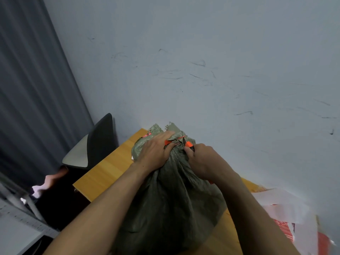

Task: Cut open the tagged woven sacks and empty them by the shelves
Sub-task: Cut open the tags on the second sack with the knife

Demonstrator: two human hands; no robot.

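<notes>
Scuffed pale wall (220, 52) behind the work area; grey curtain (27, 89) to the left. A wooden bench (103, 173) stands against the wall and carries one grey-green woven sack (171, 199), full-bodied, upright and leaning toward the person, its gathered neck uppermost. White and red packaging (287, 218) lies on the bench at the right, beside the sack; a dark chair (99, 140) stands off the far left corner. The left hand (156, 153) is clenched round the sack's neck just under the closure. The right hand (202, 161) is wrapped round an orange-and-black tool (189, 145), judged to be a cutter; its blade is not visible. An orange tie (168, 142) binds the neck between the two hands, and a small red and white tag (147, 134) shows beyond the left knuckles. Step in hand, as judged: severing the tie, with the sack unopened and nothing emptied. Recommendations: keep the left grip below the tie so the neck is taut and the weave bunched firm; present the edge to the tie alone, stroke directed away from the left fingers, which lie very near the cut line; avoid slicing the fabric low, lest contents spill onto the bench rather than by the shelves, which are not identifiable in view.
</notes>
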